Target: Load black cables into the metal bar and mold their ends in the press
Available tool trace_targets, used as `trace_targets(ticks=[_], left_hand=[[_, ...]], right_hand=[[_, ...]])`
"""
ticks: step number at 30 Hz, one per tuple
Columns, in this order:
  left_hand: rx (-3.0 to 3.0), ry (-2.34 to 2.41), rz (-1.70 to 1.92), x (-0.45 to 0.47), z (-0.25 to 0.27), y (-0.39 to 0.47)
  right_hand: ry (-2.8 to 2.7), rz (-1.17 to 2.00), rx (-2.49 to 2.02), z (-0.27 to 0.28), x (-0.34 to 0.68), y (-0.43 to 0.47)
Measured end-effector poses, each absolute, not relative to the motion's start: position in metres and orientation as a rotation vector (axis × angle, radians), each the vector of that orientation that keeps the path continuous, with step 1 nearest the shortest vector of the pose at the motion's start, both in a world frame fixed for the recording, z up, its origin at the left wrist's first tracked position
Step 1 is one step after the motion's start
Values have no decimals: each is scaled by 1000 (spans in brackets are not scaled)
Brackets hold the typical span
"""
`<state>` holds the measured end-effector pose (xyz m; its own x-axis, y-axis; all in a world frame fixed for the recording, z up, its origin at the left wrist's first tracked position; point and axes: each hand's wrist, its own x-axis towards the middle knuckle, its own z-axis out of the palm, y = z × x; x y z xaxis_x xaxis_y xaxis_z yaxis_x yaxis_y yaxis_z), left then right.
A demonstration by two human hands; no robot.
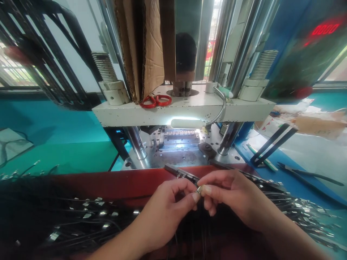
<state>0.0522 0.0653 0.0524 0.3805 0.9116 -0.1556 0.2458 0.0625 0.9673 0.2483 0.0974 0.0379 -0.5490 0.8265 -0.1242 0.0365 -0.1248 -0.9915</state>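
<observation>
Between my two hands is a small shiny metal connector (199, 189), pinched at the fingertips. My left hand (173, 202) is closed, its thumb and forefinger on the connector's left side. From the right, my right hand (230, 189) grips the same piece with thumb and forefinger, the other fingers curled below. Fingers cover most of the connector, so its exact type is hidden. Just behind the hands lies a dark metal bar-shaped fixture (184, 174). Thin black cables hang in the shadow under the hands; whether one joins the connector I cannot tell.
Ahead stands a press with a white plate (184, 110), a lit lamp (187, 124) and a metal die (179, 139). Red-handled scissors (155, 101) rest on the plate. Cables with metal ends (100, 213) lie at left, more cables (303, 209) at right, near pliers (306, 177).
</observation>
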Motion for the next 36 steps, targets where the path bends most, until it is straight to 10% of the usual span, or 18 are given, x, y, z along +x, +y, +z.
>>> trace_targets(ticks=[36], left_hand=[[1573, 1182, 567, 50, 57, 63]], right_hand=[[-1599, 1790, -1073, 45, 248, 96]])
